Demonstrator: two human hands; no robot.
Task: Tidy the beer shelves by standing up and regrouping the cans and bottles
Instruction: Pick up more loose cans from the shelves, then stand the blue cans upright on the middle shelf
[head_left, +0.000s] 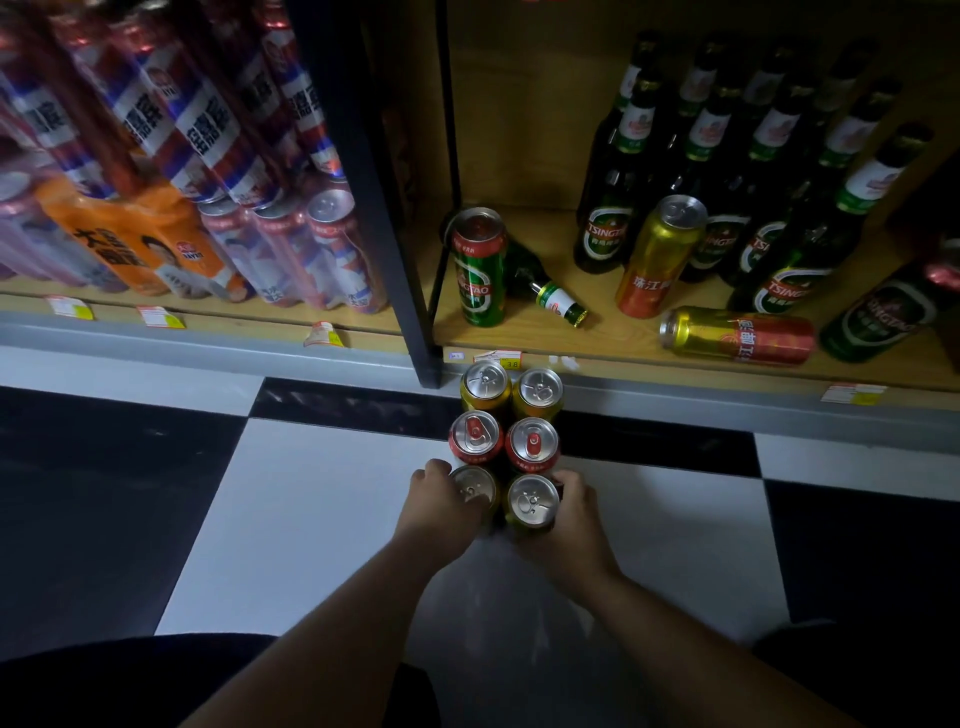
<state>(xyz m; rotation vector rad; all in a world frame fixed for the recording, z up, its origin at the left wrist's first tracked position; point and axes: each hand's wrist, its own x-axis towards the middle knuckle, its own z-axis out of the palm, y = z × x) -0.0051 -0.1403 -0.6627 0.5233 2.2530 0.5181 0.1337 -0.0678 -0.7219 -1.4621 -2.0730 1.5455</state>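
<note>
Low in the centre of the frame, the left hand curls its fingers round the near-left can of a block of upright aluminium cans, and its thumb side hides part of that lid. The block stands on the black-and-white tiled floor, two wide and three deep: gold cans in the near and far rows, red ones with red tabs in the middle row, all lids up. Whether a wrap binds the cans cannot be told. To the right, the right hand presses curled fingers against the near-right can, so the block is squeezed between both hands at its near end. The block's long axis runs up the frame, from the wrists to the wooden shelf board just past the far row. Neither hand is nearer to the shelf than the other. Any move onto it probably goes forward and up, far row first. On the shelf, from left to right, a green and red can stands upright, a green glass bottle lies toppled behind it, a gold and orange can stands in front of upright dark green bottles, and a gold and red can lies on its side.
</note>
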